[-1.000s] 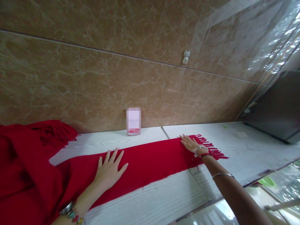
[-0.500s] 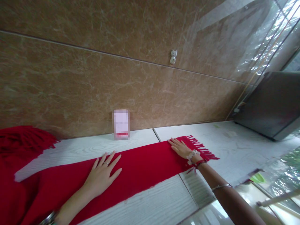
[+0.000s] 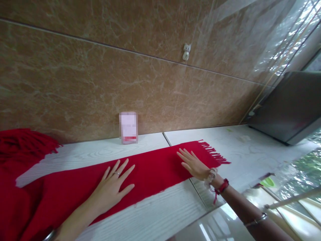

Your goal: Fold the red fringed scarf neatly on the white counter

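One seam (image 3: 198,193) crosses the white, wood-grained surface (image 3: 147,217), which meets a brown marbled wall (image 3: 100,83). A red scarf (image 3: 155,170) lies along it, fringe (image 3: 214,154) to the right. All fingers (image 3: 128,174) are spread — left hand (image 3: 111,189) on the scarf, right hand (image 3: 194,164) over it near the fringe. Since the earlier frame, the right hand has drawn back from the scarf's far edge.

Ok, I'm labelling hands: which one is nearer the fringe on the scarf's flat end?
Right hand, just short of the fringe; the left hand is farther back along the scarf.
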`<action>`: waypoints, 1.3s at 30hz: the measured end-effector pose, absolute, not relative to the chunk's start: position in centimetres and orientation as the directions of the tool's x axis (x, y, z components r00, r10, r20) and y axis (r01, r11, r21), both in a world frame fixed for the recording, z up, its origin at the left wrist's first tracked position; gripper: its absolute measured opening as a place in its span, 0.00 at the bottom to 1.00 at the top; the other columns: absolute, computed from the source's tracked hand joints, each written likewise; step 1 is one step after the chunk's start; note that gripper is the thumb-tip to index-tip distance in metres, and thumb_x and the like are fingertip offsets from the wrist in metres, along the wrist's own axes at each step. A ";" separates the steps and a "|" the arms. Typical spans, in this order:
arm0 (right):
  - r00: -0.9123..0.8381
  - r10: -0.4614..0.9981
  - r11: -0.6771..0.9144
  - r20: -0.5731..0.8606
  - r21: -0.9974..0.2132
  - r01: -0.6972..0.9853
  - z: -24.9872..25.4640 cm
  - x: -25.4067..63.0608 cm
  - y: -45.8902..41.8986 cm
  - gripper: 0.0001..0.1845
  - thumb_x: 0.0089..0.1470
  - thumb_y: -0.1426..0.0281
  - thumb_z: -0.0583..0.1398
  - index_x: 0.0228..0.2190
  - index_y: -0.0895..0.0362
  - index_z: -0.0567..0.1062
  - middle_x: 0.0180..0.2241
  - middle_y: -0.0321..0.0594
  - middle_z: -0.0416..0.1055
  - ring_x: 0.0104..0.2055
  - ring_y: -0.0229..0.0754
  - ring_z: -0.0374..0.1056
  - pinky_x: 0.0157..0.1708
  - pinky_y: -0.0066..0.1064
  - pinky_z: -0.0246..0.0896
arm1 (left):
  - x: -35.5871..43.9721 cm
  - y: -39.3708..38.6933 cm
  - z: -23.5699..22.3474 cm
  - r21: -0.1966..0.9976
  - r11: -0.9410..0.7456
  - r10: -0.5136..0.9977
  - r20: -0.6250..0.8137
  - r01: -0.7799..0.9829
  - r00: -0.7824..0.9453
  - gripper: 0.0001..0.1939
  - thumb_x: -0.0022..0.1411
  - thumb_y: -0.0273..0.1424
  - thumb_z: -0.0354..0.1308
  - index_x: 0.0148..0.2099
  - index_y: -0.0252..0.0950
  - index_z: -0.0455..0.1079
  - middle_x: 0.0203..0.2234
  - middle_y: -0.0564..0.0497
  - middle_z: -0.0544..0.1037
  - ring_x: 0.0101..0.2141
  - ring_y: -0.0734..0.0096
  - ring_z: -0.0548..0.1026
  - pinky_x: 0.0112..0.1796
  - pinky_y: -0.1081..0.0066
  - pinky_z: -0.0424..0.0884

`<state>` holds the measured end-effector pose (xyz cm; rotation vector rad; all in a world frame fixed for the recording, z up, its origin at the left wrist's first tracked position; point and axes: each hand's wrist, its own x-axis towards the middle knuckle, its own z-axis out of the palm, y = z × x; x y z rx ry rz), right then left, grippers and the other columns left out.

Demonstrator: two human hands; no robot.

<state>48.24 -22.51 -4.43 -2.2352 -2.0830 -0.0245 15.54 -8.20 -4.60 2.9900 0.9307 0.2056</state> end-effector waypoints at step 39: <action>-0.211 0.976 0.216 0.051 -0.166 0.962 -4.6 29.1 -11.5 0.26 0.57 0.61 0.44 0.55 0.55 0.54 0.59 0.41 0.46 0.60 0.45 0.39 0.56 0.46 0.35 | 9.1 -5.8 -4.3 0.018 -0.589 0.808 -0.010 0.808 0.589 0.27 0.61 0.42 0.37 0.60 0.37 0.48 0.59 0.48 0.48 0.58 0.62 0.46 0.54 0.57 0.46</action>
